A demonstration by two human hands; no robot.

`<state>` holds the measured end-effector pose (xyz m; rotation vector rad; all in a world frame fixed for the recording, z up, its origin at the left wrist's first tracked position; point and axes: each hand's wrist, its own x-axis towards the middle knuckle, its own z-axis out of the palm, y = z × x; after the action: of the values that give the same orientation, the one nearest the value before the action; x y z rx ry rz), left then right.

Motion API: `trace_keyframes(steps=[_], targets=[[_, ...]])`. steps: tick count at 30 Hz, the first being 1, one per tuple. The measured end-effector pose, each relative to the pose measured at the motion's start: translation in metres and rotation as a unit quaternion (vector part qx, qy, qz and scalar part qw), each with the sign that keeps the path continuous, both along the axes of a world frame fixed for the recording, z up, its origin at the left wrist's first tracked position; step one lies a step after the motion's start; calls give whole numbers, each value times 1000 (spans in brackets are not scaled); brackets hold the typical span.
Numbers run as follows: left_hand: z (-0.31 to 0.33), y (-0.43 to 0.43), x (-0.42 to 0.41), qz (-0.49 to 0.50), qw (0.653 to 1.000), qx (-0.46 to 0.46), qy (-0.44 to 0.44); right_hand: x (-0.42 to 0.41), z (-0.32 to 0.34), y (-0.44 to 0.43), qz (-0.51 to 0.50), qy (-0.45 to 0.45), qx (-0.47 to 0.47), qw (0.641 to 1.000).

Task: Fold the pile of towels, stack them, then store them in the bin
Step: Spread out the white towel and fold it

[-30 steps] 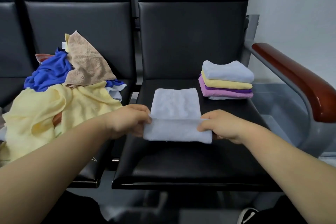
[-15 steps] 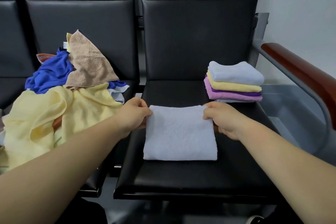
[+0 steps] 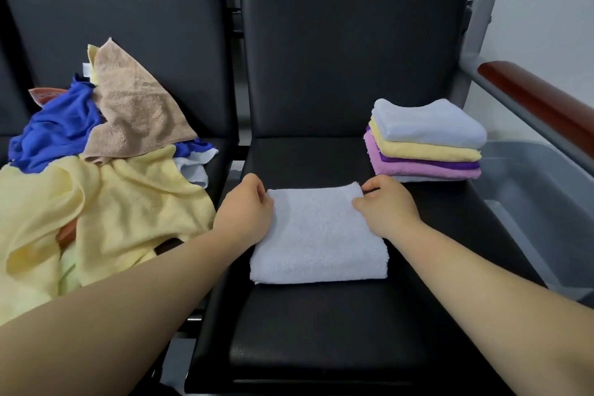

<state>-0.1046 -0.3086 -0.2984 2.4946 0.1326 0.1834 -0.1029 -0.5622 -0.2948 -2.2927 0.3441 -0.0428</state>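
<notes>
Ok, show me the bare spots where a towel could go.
Bare seat in front of the white towel, and behind it, left of the stack. The left seat is buried under the pile. The bin's visible part is bare.

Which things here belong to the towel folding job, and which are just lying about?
Job: folded white terry towel; stack of folded pastel towels; heap of unfolded coloured towels; grey plastic bin.
Lying about: black padded seats; red-brown wooden armrest.

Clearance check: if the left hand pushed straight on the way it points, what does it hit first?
Left hand points forward-right and pinches the far corner of the white towel. Past that comes bare seat, then likely the folded stack; depth is unclear.
</notes>
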Motion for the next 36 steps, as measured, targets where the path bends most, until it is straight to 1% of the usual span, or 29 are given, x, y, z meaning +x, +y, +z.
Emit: trace_keyframes(steps=[2,3,5,6,8,11,13,15,18,19,22,24,26,28,30,33,36], targets=[[-2,0,0,-4,999,42,0,2,2,-1,15,18,-56,998],[-1,1,0,-1,998,57,11,2,6,-2,26,44,-95,994],[3,3,1,6,995,77,59,0,14,-4,51,124,-171,976],[6,3,2,5,992,86,91,-3,20,-4,60,160,-187,967],[10,1,0,-10,983,103,153,-10,31,0,76,210,-168,960],[13,-7,-2,-13,971,86,223,-21,34,9,103,235,-148,955],[17,-12,-4,4,970,52,239,-25,31,12,101,218,-131,962],[20,-14,-8,23,975,-9,221,-28,28,12,94,182,-103,973],[28,-19,-17,30,982,-127,135,-30,33,9,69,115,-11,991],[32,-23,-20,28,983,-150,103,-31,37,8,61,94,12,994],[51,-39,-22,21,985,-171,14,-30,55,-2,36,21,40,998],[71,-53,-13,9,982,-185,-27,-25,73,-14,23,-29,50,998],[93,-74,5,-3,980,-193,-47,-15,93,-34,7,-63,51,997],[112,-96,26,-20,980,-187,-59,-2,111,-53,-14,-81,31,996],[127,-127,57,-54,975,-204,-72,20,127,-82,-40,-109,9,993],[141,-161,94,-81,969,-219,-85,54,143,-115,-67,-144,9,987],[145,-194,137,-88,962,-239,-95,91,153,-143,-86,-155,2,984]])
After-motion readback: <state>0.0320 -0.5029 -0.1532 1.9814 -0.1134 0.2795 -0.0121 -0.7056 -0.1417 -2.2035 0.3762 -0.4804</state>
